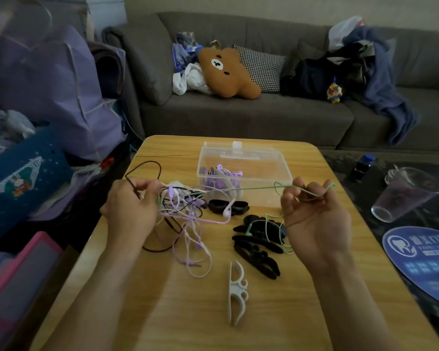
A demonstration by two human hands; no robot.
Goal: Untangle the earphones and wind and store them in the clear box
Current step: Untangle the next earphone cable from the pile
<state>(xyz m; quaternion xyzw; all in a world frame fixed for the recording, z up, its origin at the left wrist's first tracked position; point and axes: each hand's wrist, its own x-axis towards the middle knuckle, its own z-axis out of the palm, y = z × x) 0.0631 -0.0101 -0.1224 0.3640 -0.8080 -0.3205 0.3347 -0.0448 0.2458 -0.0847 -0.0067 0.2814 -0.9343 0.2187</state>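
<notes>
The room is dim, with soft, muted light and no hard glare. Faint shadows of the forearms fall on the wooden counter (302,312). The wide-angle lens bends the edges, curving the sofa (238,115). The upper-left corner is smeared and out of focus; the centre stays fairly sharp.

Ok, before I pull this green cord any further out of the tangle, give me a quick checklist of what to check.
1. Right hand grips the green cord: ok, looped over its fingers.
2. Left hand holds the tangle steady: ok.
3. Green cord free of the other cords: not ok, it still runs into the knot.
4. Green cord's loose end clear of the black winders: not ok, it lies over them.
5. Clear box open to receive: ok, purple earphones already inside.
6. White winder within reach: ok, on the table.
</notes>
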